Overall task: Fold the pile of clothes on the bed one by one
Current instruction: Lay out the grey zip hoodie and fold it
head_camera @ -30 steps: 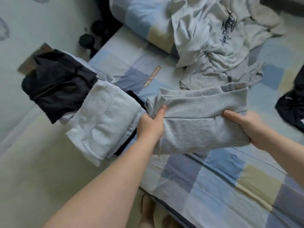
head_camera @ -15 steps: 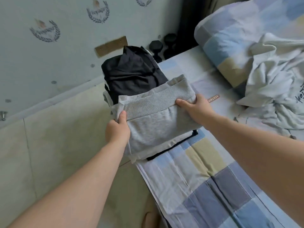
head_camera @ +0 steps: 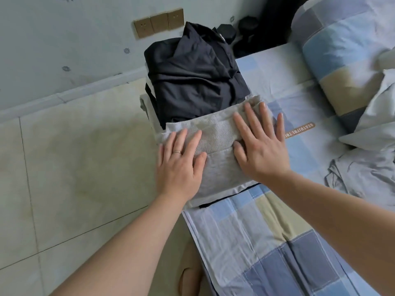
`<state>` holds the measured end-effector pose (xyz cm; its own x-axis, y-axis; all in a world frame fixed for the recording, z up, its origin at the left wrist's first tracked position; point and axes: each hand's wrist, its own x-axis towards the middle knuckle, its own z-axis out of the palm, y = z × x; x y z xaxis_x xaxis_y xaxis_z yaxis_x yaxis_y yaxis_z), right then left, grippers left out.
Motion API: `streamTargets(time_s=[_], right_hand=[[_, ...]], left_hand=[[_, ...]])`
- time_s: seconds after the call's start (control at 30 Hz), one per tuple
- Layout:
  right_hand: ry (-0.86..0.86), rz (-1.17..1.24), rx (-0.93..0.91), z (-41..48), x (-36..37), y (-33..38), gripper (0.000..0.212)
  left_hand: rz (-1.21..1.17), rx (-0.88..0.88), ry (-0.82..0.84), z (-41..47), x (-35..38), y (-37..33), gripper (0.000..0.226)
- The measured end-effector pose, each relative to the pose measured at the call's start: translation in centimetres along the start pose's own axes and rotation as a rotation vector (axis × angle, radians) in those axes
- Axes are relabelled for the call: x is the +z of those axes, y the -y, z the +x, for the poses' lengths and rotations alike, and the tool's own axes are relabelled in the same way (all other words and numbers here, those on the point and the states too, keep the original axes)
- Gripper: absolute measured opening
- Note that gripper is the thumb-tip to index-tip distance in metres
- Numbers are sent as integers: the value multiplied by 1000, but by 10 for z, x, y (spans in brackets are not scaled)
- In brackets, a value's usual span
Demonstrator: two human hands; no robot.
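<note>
Black pile [head_camera: 192, 82] blocks beyond, bare sheet [head_camera: 267, 242] open nearside, unfolded clothes [head_camera: 363, 171] right

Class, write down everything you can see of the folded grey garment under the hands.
The grey garment is folded into a compact rectangle of soft knit, with a ribbed band across its far edge. It lies flat atop a stack at the bed edge, just in front of a folded black garment. The left hand and right hand press on it, fingers straight.

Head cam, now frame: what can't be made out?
Head view.
Clothes underneath the grey folded garment: covered, only edges show.
Unfolded pile: cut off by right edge.
Sheet label text: too small, partly behind right hand.
Dark objects on floor: partly behind black garment.
</note>
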<state>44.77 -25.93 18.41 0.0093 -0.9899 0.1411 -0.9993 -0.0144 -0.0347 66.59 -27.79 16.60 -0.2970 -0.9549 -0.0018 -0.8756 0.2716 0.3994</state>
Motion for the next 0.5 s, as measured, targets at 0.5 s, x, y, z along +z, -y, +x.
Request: streamTargets(time_s=[0.5], right_hand=[[134, -29, 35, 22, 59, -5, 76]], left_hand=[[29, -162, 77, 17, 66, 21, 65]])
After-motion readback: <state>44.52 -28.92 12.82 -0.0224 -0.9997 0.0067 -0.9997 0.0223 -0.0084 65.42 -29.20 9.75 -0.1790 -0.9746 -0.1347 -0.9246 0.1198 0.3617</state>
